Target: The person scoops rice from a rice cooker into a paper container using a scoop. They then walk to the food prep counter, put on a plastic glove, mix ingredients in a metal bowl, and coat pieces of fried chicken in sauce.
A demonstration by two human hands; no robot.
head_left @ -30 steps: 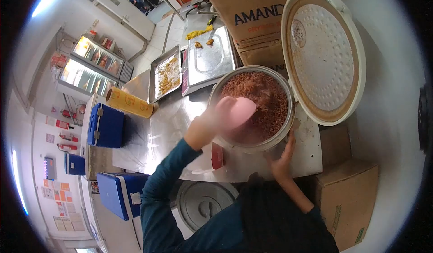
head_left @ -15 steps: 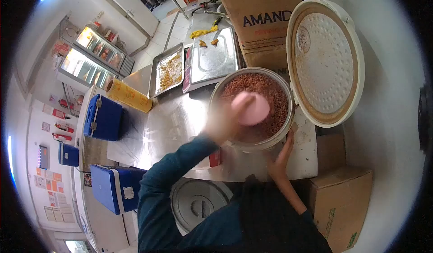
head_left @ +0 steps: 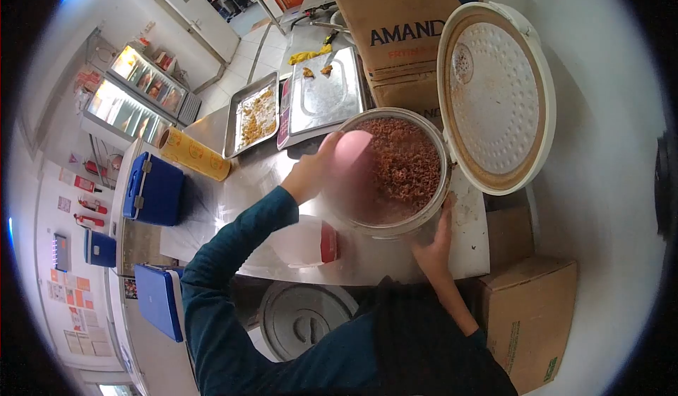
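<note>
My left hand (head_left: 305,173) is closed on the edge of a blurred pink dish-like scoop (head_left: 351,157), tilted over the left rim of a round rice cooker (head_left: 395,231). Reddish-brown cooked rice (head_left: 406,159) fills the cooker, with a hollow or paler area near the front left, partly veiled by haze. The cooker's pale round lid (head_left: 498,96) stands open on the right. My right hand (head_left: 434,244) is against the cooker's lower right outer wall, fingers along its side. Left of the cooker is a translucent container with a red end (head_left: 328,244).
A scale with a steel top (head_left: 325,96) and a metal tray of yellowish crumbs (head_left: 253,117) stand behind. Farther left are a yellow roll (head_left: 194,154) and a blue cooler (head_left: 154,189). A cardboard box (head_left: 395,32) rises at the back. Below the table edge is a grey lid (head_left: 307,318).
My left hand has moved left with the pink scoop, from over the middle of the rice to the cooker's left rim. More of the rice shows. My right hand stays at the cooker's side.
</note>
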